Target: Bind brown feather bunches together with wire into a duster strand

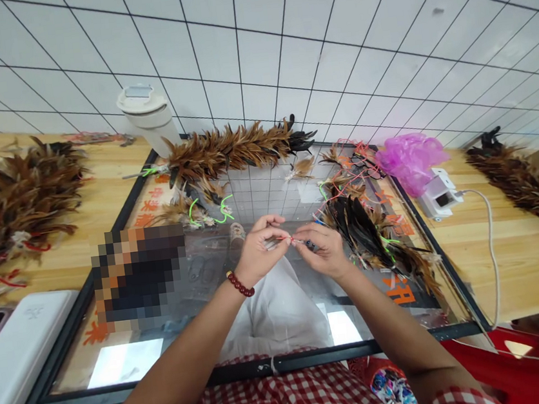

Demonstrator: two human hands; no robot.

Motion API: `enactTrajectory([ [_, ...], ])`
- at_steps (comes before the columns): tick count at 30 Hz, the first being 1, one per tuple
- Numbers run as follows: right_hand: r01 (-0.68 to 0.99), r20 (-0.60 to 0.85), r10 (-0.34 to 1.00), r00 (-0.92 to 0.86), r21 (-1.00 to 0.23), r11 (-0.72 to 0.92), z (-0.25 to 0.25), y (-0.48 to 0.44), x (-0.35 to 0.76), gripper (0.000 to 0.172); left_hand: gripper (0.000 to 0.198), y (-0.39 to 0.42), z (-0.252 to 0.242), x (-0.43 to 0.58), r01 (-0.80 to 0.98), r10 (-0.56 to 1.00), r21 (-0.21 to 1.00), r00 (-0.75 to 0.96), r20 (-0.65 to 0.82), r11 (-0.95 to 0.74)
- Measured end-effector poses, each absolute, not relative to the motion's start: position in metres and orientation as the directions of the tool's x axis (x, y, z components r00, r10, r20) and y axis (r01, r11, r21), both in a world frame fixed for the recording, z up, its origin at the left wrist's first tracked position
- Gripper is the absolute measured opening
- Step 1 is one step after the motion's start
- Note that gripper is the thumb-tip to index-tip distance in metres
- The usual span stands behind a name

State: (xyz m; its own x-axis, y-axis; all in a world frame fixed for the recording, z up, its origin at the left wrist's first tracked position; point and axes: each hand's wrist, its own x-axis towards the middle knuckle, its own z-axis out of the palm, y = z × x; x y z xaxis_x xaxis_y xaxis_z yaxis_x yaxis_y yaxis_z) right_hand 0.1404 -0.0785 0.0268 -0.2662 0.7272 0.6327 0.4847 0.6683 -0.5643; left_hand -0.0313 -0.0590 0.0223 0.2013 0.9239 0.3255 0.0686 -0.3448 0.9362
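Observation:
My left hand, with a dark red bead bracelet on the wrist, pinches a thin red cord between thumb and forefinger. Close beside it, my right hand is closed around the other side of that cord. A small dark piece shows among the right fingers, too small to name. A bit of blue pokes up just above them. Both hands hover over the glass sheet with its black frame. Right of them lie loose dark feathers with red and green ties.
A brown feather garland runs along the glass's back edge, beside a white lidded container. More feathers lie at left, near a white power bank. A pink plastic bag and a corded white device are at right.

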Motion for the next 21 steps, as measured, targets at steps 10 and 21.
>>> enactTrajectory([
  [10, 0.503, 0.673, 0.700, -0.239, -0.531, 0.682, 0.028, -0.082, 0.136, 0.013, 0.014, -0.074, 0.019, -0.030, 0.442, 0.820, 0.695, 0.223, 0.527, -0.567],
  [21, 0.569, 0.680, 0.686, -0.260, -0.466, 0.678, 0.018, -0.082, 0.138, 0.021, 0.020, -0.065, 0.019, -0.020, -0.172, 0.990, 0.985, 0.137, 0.013, 0.011],
])
